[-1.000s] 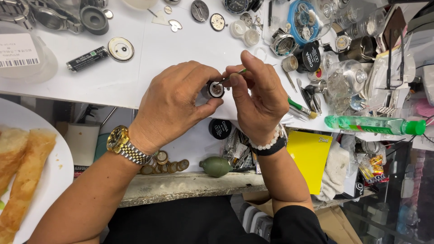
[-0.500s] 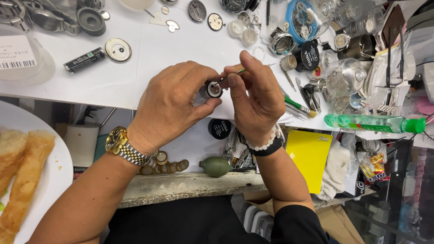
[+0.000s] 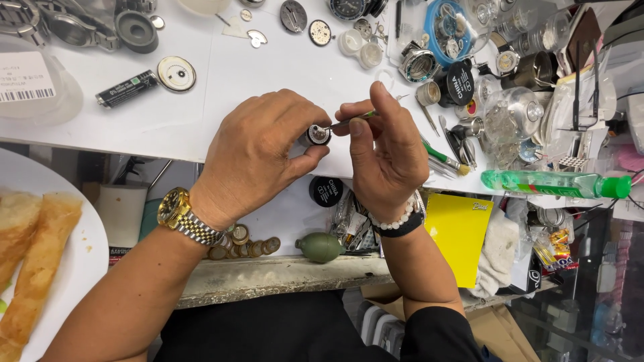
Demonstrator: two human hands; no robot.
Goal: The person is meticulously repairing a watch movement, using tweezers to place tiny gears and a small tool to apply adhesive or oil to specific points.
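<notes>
Two hands mid-job over the white worktop. Left hand: fingers pinch a small round watch part, held just above the worktop edge. Right hand: fingers grip a thin green-handled tool, tip on the part. Part looks open, probably not reassembled; loose dials and cases lie beyond.

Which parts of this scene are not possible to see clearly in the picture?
- Head view: the small round watch part is mostly covered by the left hand; its details are too small.
- Head view: the tip of the thin green tool is too fine to see; the right hand hides its rear.
- Head view: the white plate is cut by the left edge.
- Head view: the green bottle partly covers the clutter behind.
</notes>
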